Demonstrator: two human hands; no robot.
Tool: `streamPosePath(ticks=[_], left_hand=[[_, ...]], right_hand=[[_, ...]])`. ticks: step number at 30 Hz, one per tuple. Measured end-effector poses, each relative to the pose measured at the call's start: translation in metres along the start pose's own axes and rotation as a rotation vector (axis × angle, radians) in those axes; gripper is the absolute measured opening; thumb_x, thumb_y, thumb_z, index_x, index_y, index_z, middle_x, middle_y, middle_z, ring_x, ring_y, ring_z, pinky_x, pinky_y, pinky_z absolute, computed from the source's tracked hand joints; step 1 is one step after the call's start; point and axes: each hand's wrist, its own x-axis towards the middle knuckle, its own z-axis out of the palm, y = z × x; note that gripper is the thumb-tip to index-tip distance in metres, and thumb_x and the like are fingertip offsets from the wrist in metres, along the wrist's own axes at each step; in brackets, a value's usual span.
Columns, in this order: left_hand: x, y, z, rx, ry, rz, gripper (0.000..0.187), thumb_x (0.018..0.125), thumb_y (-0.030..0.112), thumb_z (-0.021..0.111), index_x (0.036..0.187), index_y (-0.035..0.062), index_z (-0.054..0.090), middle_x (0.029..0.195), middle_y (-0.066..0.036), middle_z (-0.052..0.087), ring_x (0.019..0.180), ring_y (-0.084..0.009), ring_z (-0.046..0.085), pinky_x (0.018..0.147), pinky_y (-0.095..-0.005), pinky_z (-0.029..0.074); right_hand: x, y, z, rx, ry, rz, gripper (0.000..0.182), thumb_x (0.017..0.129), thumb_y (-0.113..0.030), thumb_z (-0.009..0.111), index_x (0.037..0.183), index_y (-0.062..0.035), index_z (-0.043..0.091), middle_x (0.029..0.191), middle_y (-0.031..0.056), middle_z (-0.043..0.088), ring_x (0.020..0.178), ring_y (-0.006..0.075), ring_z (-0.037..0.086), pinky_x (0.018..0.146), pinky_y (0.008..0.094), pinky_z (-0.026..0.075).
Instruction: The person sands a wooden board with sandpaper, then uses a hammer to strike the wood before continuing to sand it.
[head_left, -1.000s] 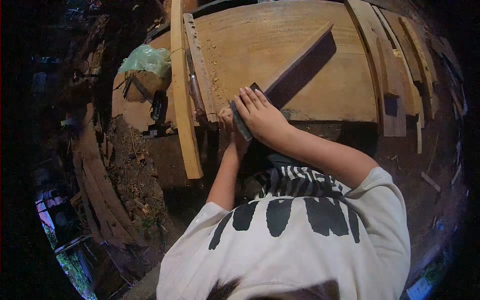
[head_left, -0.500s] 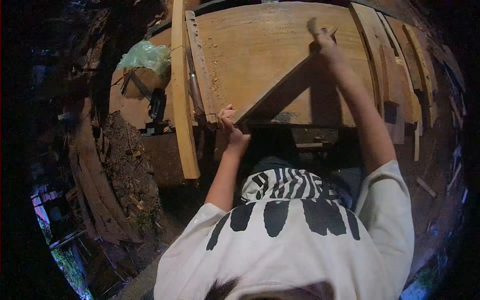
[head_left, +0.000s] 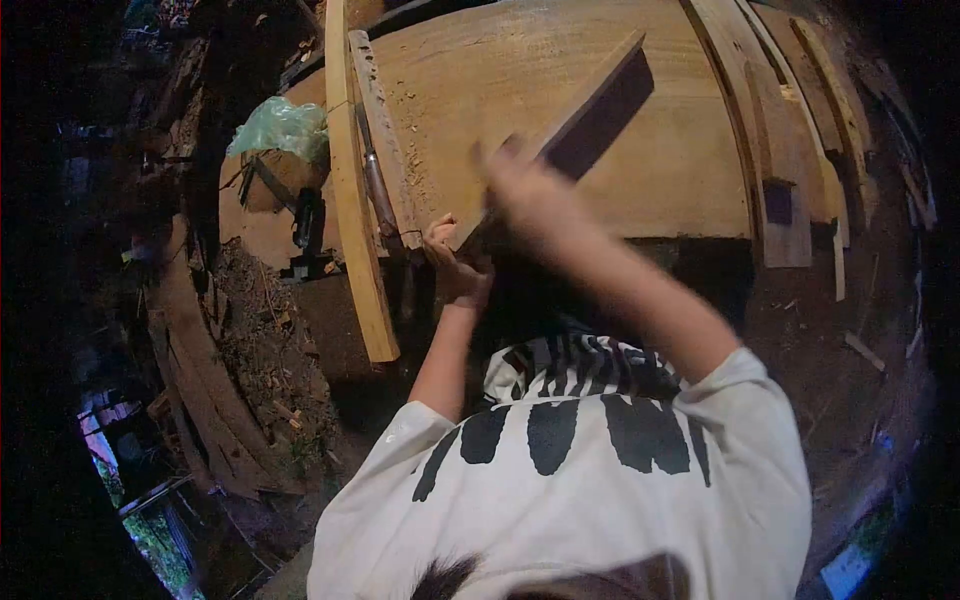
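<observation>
A wooden board (head_left: 605,95) stands on edge, slanting across the work surface from upper right down toward me. My left hand (head_left: 455,262) is closed about its near end at the front edge, fingers on one side and thumb on the other. My right hand (head_left: 525,185) is curled over the board nearer that end, smeared by motion. A small dark piece shows at its knuckles, but its kind cannot be made out. Left of the board, a chisel-like tool (head_left: 378,185) with a brown wooden handle lies beside a narrow, notched wood strip (head_left: 383,135).
Wood shavings (head_left: 415,150) lie on the broad wooden work surface (head_left: 690,190). A long pale batten (head_left: 352,215) overhangs its front at left. Further left are a green plastic bag (head_left: 280,128) and a dark tool (head_left: 308,212). Several planks (head_left: 785,150) lie along the right side.
My right hand has swept down along the board from its far end toward my left hand. The far end of the board is now uncovered. My left hand stays at the near end.
</observation>
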Motion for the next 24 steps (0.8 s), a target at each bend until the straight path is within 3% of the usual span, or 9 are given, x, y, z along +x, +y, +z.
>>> streamPosePath(ticks=[1,5,7,13,14,16,18,21,24], left_hand=[[0.017,0.039,0.000,0.459,0.013,0.415,0.031,0.089,0.020,0.054,0.112,0.0031,0.042,0.094,-0.013,0.050,0.101,-0.0355,0.050,0.093,-0.0476,0.037],[0.020,0.042,-0.002,0.544,-0.101,0.420,0.031,0.089,0.018,0.053,0.113,0.0043,0.039,0.097,-0.013,0.049,0.100,-0.0337,0.050,0.096,-0.0506,0.036],[0.018,0.035,0.003,0.542,0.007,0.429,0.029,0.090,0.017,0.052,0.113,0.0066,0.039,0.097,-0.013,0.049,0.103,-0.0339,0.050,0.101,-0.0530,0.034],[0.013,0.024,0.008,0.385,0.053,0.364,0.027,0.091,0.023,0.055,0.110,0.0078,0.044,0.101,-0.011,0.054,0.111,-0.0310,0.052,0.104,-0.0548,0.032],[-0.001,-0.030,-0.011,0.752,-0.297,0.193,0.032,0.093,0.028,0.053,0.115,0.0056,0.045,0.108,-0.012,0.055,0.110,-0.0275,0.054,0.106,-0.0539,0.031],[0.002,-0.015,-0.011,0.719,-0.295,0.183,0.033,0.093,0.028,0.051,0.116,0.0045,0.047,0.110,-0.014,0.056,0.113,-0.0283,0.053,0.105,-0.0530,0.031],[0.007,0.014,-0.014,0.660,-0.279,0.147,0.035,0.095,0.029,0.047,0.117,0.0022,0.049,0.114,-0.016,0.057,0.117,-0.0298,0.050,0.104,-0.0512,0.032],[0.023,0.040,-0.005,0.642,-0.228,0.255,0.036,0.093,0.027,0.050,0.119,0.0023,0.046,0.117,-0.018,0.056,0.115,-0.0394,0.049,0.102,-0.0508,0.032],[0.020,0.043,0.001,0.672,-0.153,0.297,0.045,0.095,0.024,0.047,0.131,0.0050,0.028,0.119,-0.019,0.054,0.116,-0.0406,0.048,0.104,-0.0500,0.029]], right_hand=[[0.014,0.041,-0.010,-0.178,0.252,-0.071,0.049,0.082,-0.006,0.055,0.130,-0.0031,0.043,0.114,0.0225,0.058,0.104,0.0395,0.058,0.088,0.0447,0.048],[0.056,0.126,-0.094,0.445,0.364,0.302,0.021,0.082,-0.012,0.058,0.100,-0.0033,0.053,0.098,0.0175,0.060,0.089,0.0372,0.061,0.075,0.0445,0.051],[0.065,0.150,-0.088,-0.507,0.518,-0.012,0.020,0.083,-0.012,0.055,0.100,-0.0030,0.053,0.097,0.0157,0.060,0.088,0.0342,0.062,0.073,0.0418,0.052],[-0.014,0.002,0.043,-0.099,0.313,-0.230,0.037,0.076,-0.012,0.058,0.111,-0.0022,0.052,0.110,0.0193,0.060,0.105,0.0365,0.058,0.094,0.0421,0.046],[-0.026,-0.013,0.062,-0.122,0.368,-0.355,0.038,0.075,-0.015,0.061,0.108,0.0001,0.054,0.108,0.0205,0.060,0.106,0.0359,0.058,0.094,0.0423,0.045],[-0.034,-0.017,0.056,-0.111,0.324,-0.434,0.041,0.075,-0.016,0.063,0.112,-0.0020,0.054,0.109,0.0198,0.060,0.107,0.0337,0.058,0.094,0.0408,0.047],[-0.026,-0.005,0.008,0.149,-0.227,-0.129,0.048,0.073,-0.016,0.066,0.119,-0.0054,0.054,0.116,0.0188,0.059,0.111,0.0319,0.057,0.096,0.0391,0.046],[-0.009,0.063,-0.048,-0.006,0.186,-0.211,0.034,0.074,-0.011,0.068,0.106,-0.0087,0.058,0.103,0.0166,0.062,0.098,0.0339,0.061,0.081,0.0423,0.051],[0.030,0.121,-0.129,-0.054,0.077,0.352,0.044,0.070,-0.006,0.072,0.112,-0.0043,0.059,0.104,0.0201,0.064,0.093,0.0320,0.064,0.078,0.0385,0.052]])
